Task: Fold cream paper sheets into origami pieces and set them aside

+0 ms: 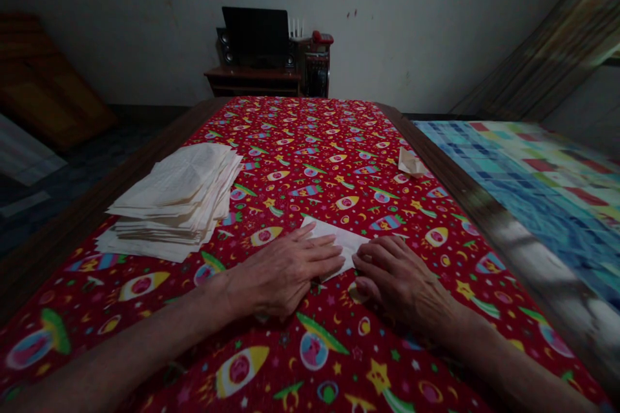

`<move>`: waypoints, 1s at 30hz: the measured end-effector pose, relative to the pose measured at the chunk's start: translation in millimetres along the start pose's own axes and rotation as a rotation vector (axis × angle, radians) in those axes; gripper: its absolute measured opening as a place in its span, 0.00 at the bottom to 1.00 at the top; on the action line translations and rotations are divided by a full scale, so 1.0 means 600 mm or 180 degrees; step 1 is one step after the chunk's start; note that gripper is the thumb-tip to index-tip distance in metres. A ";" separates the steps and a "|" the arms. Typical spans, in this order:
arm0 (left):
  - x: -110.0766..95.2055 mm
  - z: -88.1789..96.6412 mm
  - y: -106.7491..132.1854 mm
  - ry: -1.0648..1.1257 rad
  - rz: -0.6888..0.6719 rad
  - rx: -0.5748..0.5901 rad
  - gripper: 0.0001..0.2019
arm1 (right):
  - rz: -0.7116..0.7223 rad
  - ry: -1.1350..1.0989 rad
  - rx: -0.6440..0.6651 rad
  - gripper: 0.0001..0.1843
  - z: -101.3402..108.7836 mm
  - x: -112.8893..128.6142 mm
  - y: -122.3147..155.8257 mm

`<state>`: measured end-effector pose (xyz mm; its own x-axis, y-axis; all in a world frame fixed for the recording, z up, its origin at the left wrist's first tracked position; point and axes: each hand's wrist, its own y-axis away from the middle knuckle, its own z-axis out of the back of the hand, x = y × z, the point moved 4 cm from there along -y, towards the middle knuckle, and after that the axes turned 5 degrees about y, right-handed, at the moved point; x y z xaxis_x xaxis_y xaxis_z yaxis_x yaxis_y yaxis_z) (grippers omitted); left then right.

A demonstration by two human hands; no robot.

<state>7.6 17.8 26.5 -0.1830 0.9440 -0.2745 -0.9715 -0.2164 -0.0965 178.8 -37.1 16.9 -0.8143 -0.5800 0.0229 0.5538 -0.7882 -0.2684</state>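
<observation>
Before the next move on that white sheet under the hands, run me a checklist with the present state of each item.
1. Hold: the left hand lies flat, palm down, on the white sheet: ok.
2. Contact: the right hand has its fingertips at the sheet's right corner: ok.
3. Lie: the sheet rests flat on the red cloth where it shows: ok. The part under the left hand: cannot tell.
4. Spacing: the paper stack sits left of the sheet and apart from it: ok.
5. Stack edges: fanned and uneven: not ok.
6. Stray piece: the small folded paper lies near the right table edge, away from both hands: ok.
</observation>
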 end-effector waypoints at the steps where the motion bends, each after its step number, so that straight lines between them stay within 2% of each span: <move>1: -0.007 -0.003 -0.002 0.0070 0.0009 0.0039 0.24 | -0.0017 0.0000 0.0014 0.12 -0.001 0.001 0.000; 4: -0.017 -0.014 -0.004 0.0090 0.0064 0.0019 0.24 | -0.0066 0.0010 0.0062 0.13 -0.004 0.004 -0.001; 10: -0.002 -0.032 0.009 -0.0168 0.0245 -0.0055 0.23 | -0.0172 0.0037 -0.0024 0.12 0.001 0.006 -0.003; 16: 0.013 -0.024 0.033 -0.0436 0.0547 -0.0142 0.23 | -0.0229 0.0036 -0.0206 0.13 0.005 0.004 -0.004; 25: 0.031 -0.020 0.067 -0.0707 0.0714 -0.0323 0.22 | -0.0445 0.0062 -0.0623 0.12 -0.003 -0.014 0.005; 28: 0.035 -0.016 0.071 -0.0717 0.0724 -0.0367 0.21 | -0.0631 0.0256 -0.0579 0.12 -0.009 -0.021 0.006; 30: 0.040 -0.010 0.066 -0.0657 0.0702 -0.0547 0.18 | -0.0804 0.0288 -0.0510 0.12 -0.013 -0.027 0.006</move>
<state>-34.2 30.3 10.3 -0.4293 0.8966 -0.1091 -0.8689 -0.4429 -0.2211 192.6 -28.7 8.2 -0.9388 -0.3436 0.0243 0.3034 -0.8583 -0.4138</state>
